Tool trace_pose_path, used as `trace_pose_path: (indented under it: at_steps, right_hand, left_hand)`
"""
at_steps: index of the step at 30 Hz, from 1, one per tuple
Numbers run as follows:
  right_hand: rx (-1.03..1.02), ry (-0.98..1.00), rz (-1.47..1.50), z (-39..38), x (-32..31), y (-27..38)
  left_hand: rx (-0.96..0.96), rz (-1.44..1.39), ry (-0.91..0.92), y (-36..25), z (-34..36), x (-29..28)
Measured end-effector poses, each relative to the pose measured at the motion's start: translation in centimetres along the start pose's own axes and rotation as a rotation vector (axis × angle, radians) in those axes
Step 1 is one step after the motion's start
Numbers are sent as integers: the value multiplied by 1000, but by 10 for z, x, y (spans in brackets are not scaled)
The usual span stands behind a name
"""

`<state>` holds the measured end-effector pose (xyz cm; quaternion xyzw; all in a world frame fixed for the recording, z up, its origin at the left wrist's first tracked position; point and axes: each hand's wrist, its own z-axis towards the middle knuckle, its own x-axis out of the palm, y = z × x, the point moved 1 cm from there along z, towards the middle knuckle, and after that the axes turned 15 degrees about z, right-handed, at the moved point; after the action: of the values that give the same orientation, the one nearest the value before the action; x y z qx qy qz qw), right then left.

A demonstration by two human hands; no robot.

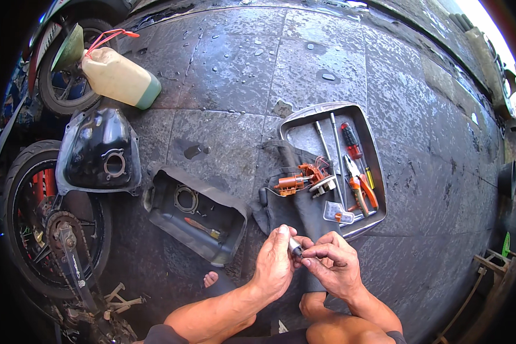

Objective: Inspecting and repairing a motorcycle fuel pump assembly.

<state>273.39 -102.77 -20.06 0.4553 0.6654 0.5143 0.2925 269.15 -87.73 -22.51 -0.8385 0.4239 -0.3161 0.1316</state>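
A small silver metal cylinder with a dark end (295, 247), which looks like a fuel pump motor, sits in my left hand (274, 261), the fingers closed round it. My right hand (333, 265) pinches with thumb and forefinger at the cylinder's dark end. Whether a tiny part lies between those fingertips, I cannot tell. Just beyond my hands, an orange plastic fuel pump assembly with thin wires (304, 180) rests on a dark cloth (278, 213) at the tray's left edge. Nearby lies a small clear packet with an orange piece in it (338, 212).
The metal tray (380, 172) holds pliers (358, 183), a red-black screwdriver (351, 140) and long metal rods. At left are an open black tank (198, 221) with a brush inside, a second black tank (100, 152), a yellowish jug (117, 77), a funnel (69, 49) and motorcycle wheels.
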Motion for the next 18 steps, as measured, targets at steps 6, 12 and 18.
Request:
trace_pose_path:
  at_steps: [6, 12, 18]
  right_hand:
    - [-246, -26, -111, 3, 2, -1]
    - [-273, -55, -57, 2, 0, -1]
    - [-356, -166, -234, -1, 5, 1]
  left_hand:
    - [5, 44, -31, 4, 0, 1]
    - [103, 404, -119, -5, -10, 6]
    - [312, 237, -96, 7, -15, 11]
